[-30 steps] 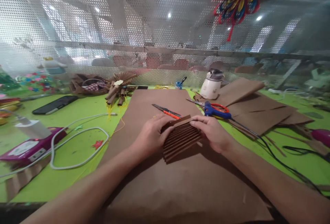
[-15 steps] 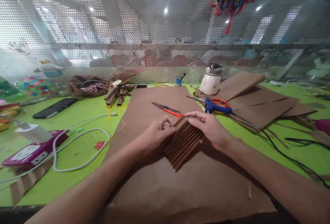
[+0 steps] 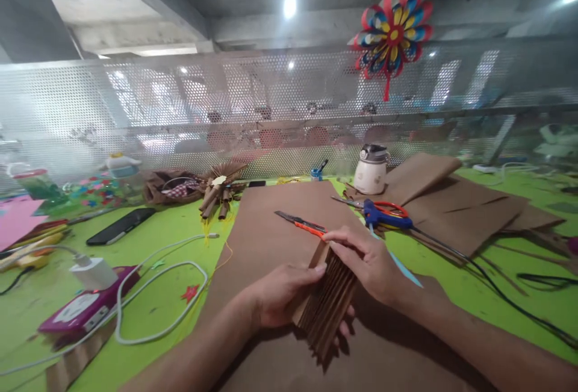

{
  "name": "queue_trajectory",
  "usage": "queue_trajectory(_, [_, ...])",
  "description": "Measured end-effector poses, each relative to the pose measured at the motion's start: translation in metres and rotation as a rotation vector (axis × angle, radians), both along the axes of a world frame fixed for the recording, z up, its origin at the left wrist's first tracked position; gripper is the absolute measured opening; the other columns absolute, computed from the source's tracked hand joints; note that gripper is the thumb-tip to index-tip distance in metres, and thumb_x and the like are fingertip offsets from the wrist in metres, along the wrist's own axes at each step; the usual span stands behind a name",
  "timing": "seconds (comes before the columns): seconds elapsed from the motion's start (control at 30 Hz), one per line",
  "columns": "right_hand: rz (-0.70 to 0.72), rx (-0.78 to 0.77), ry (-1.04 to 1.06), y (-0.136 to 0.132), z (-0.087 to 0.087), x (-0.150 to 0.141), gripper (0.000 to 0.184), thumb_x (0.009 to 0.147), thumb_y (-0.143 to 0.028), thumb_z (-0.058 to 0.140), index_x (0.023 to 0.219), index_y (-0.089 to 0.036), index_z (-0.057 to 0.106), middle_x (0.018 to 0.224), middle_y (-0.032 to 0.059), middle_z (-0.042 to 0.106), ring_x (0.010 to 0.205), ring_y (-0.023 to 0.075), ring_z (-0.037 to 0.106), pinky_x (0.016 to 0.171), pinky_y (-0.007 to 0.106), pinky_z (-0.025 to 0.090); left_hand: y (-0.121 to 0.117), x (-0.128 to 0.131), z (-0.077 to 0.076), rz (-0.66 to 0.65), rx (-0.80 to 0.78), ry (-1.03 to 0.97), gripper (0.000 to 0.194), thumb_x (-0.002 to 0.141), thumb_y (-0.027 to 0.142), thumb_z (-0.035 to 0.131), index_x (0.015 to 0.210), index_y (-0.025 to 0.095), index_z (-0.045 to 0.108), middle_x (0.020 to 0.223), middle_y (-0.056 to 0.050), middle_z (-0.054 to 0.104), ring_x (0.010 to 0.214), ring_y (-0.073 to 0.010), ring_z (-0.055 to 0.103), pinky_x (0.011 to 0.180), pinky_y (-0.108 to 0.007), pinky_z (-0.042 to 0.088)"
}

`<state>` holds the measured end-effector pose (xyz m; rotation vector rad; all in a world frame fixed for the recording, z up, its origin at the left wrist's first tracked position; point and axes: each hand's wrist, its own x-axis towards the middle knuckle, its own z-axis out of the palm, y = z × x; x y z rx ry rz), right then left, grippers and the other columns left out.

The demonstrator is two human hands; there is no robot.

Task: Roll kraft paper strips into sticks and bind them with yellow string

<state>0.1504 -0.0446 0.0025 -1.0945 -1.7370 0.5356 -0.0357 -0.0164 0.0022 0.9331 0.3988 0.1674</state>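
Note:
Accordion-pleated brown paper (image 3: 327, 308) is held between both hands over a long brown paper sheet (image 3: 280, 208). My left hand (image 3: 289, 292) wraps under it, thumb on the near-left face and fingertips showing past its right side. At the upper end, my right hand (image 3: 370, 262) pinches the pleats from the top and right. Just beyond the fingers lies an orange utility knife (image 3: 301, 223) with its blade out, pointing to the far left. To the right of it rest a blue glue gun (image 3: 386, 217) and orange-handled scissors (image 3: 391, 206).
Brown paper sheets (image 3: 465, 205) pile up on the right, beside a white bottle (image 3: 370, 172). Left are a phone (image 3: 121, 226), a purple power strip (image 3: 85, 308) with a looped white cable (image 3: 162, 265), and rolled paper pieces (image 3: 217, 199). A mesh panel (image 3: 289, 100) stands behind.
My left hand has slid from the pleats' upper edge to wrap beneath them, its fingertips emerging on the right. The pleated paper is steeper and squeezed narrower. The view has tilted up.

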Motion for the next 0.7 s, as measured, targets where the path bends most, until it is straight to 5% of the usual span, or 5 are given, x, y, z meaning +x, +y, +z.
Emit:
queue_trajectory(0.27, [-0.157,0.075,-0.083,0.041,0.019,0.004,0.025,0.084,-0.041,0.051,0.079,-0.021,0.066,0.077,0.0040,0.065,0.073,0.0189,0.058,0.069,0.030,0.045,0.001,0.003,-0.009,0.299,0.047,-0.010,0.024,0.080,0.025,0.057,0.095,0.007,0.065,0.084,-0.013,0.069,0.071,-0.0186,0.065,0.072,-0.030,0.048])
queue_trajectory(0.4, [-0.126,-0.083,0.156,0.061,0.020,-0.008,0.042,0.083,-0.054,0.048,0.075,-0.017,0.064,0.068,0.0050,0.063,0.063,0.0165,0.058,0.060,0.029,0.046,0.012,0.004,-0.005,0.509,0.026,-0.033,0.030,0.083,0.028,0.052,0.106,0.009,0.059,0.090,-0.015,0.069,0.074,-0.0245,0.067,0.073,-0.041,0.051])
queue_trajectory(0.5, [-0.154,-0.247,0.322,0.064,0.019,-0.006,0.050,0.078,-0.062,0.048,0.074,-0.015,0.062,0.066,0.0063,0.062,0.058,0.0149,0.057,0.055,0.028,0.045,0.020,0.004,-0.004,0.777,0.040,-0.004,0.021,0.083,0.021,0.052,0.100,0.012,0.059,0.085,-0.010,0.069,0.070,-0.0203,0.066,0.068,-0.037,0.053])
queue_trajectory(0.6, [-0.069,-0.348,0.214,0.054,0.015,0.008,0.046,0.077,-0.059,0.052,0.074,-0.015,0.064,0.066,0.0061,0.063,0.058,0.0146,0.056,0.057,0.029,0.045,0.026,0.004,-0.002,0.962,0.070,0.048,0.019,0.081,0.022,0.055,0.099,0.016,0.058,0.074,-0.004,0.066,0.059,-0.0157,0.062,0.059,-0.033,0.054])
queue_trajectory(0.7, [0.018,-0.264,-0.159,0.036,0.009,0.024,0.029,0.076,-0.044,0.061,0.076,-0.016,0.068,0.072,0.0061,0.066,0.065,0.0166,0.057,0.063,0.030,0.044,0.035,-0.001,0.002,1.132,0.066,0.078,0.019,0.080,0.027,0.059,0.095,0.016,0.057,0.070,-0.002,0.063,0.054,-0.0152,0.060,0.053,-0.033,0.054])
